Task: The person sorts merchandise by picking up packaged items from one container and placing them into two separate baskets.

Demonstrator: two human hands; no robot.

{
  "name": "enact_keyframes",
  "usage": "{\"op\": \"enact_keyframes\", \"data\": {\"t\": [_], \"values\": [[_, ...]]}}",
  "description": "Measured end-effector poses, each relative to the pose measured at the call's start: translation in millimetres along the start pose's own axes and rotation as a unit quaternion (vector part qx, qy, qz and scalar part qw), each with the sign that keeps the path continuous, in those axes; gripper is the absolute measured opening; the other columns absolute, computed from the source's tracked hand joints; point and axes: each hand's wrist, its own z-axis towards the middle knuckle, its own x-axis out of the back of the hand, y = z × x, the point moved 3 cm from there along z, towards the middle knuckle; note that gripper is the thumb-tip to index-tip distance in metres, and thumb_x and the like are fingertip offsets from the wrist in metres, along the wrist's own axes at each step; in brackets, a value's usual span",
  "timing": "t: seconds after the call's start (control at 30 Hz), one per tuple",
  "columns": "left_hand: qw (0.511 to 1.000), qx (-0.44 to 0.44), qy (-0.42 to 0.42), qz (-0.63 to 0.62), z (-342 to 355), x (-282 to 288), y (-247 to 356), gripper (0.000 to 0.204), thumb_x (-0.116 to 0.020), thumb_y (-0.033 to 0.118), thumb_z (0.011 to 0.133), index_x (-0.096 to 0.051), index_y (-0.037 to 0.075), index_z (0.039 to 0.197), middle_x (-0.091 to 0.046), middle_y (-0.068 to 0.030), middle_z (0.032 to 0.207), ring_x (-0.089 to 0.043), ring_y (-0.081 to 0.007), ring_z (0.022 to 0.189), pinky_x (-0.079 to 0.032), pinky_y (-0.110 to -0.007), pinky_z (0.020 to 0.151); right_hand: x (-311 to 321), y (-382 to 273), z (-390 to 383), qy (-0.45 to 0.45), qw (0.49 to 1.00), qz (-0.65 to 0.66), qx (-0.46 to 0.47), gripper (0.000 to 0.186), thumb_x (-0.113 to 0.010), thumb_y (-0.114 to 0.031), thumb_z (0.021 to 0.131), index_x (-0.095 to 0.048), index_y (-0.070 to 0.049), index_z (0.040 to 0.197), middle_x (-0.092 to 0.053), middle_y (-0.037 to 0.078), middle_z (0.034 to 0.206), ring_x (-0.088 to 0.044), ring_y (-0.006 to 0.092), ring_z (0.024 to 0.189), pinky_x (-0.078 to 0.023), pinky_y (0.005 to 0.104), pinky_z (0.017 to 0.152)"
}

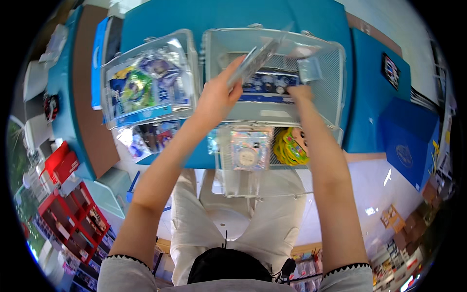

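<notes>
My left hand (219, 95) is closed round a stack of flat clear plastic packets (258, 58), tilted up over the large wire mesh basket (332, 73). The packets are blurred, and what is inside them cannot be made out. Inside that basket my right hand (301, 92) reaches down at the right end of some dark blue printed packages (267, 83). Its fingers are hidden and smeared, so their grip does not show. A small clear packet (310, 69) lies in the basket just beyond the right hand.
Left of it stands another mesh basket (192, 63) of colourful packets (138, 85). A smaller clear basket (224, 158), nearer me, holds silvery packets (250, 148) and yellow-green character pieces (289, 146). A blue box (408, 141) sits at right, a red shelf (73, 221) at lower left.
</notes>
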Motion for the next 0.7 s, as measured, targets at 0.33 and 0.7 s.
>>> {"op": "enact_keyframes", "data": {"t": [0.33, 0.7], "values": [[0.871, -0.060, 0.293, 0.389, -79.2, 195.1, -130.3, 0.063, -0.046, -0.014, 0.062, -0.040, 0.009, 0.120, -0.038, -0.0157, 0.123, -0.035, -0.0307, 0.115, -0.030, -0.039, 0.094, -6.8, 27.1, 17.8, -0.039, 0.962, 0.268, -0.026, 0.024, -0.063, -0.023, 0.069, -0.056, 0.000, 0.066, -0.050, 0.005, 0.055, -0.047, 0.0140, 0.045, -0.040, 0.0255, 0.038], [0.894, 0.016, 0.166, 0.416, -73.9, 179.6, -142.7, 0.070, -0.054, 0.012, 0.064, -0.028, 0.017, 0.128, -0.019, -0.0082, 0.136, -0.012, -0.0296, 0.126, -0.006, -0.053, 0.099, -5.8, -7.1, -15.8, 0.178, 0.940, 0.170, -0.237, 0.075, -0.067, -0.038, 0.061, -0.037, 0.010, 0.110, -0.042, 0.023, 0.110, -0.047, 0.0345, 0.099, -0.040, 0.0363, 0.084]]}}
